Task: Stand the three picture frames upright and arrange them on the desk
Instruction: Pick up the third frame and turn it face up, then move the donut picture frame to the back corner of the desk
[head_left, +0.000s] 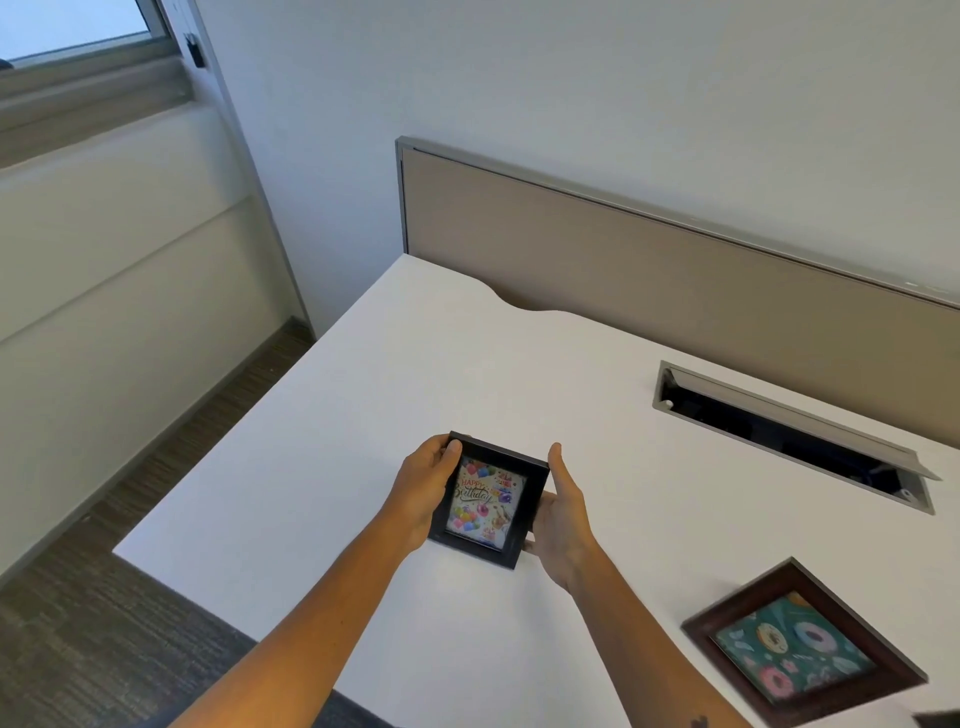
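A small black picture frame (485, 501) with a colourful "Happy Birthday" picture is held over the white desk (415, 364), tilted with its face toward me. My left hand (426, 486) grips its left edge, thumb on the front. My right hand (563, 519) holds its right side, fingers behind it and thumb raised. A brown wooden frame (802, 644) with a teal doughnut picture lies flat, face up, at the desk's near right. A dark corner (937, 719) shows at the bottom right edge; I cannot tell what it is.
An open cable tray (789, 434) with a raised grey lid is set into the desk at the back right. A beige partition panel (675, 270) runs along the desk's far edge. The desk's left edge drops to carpet (104, 623).
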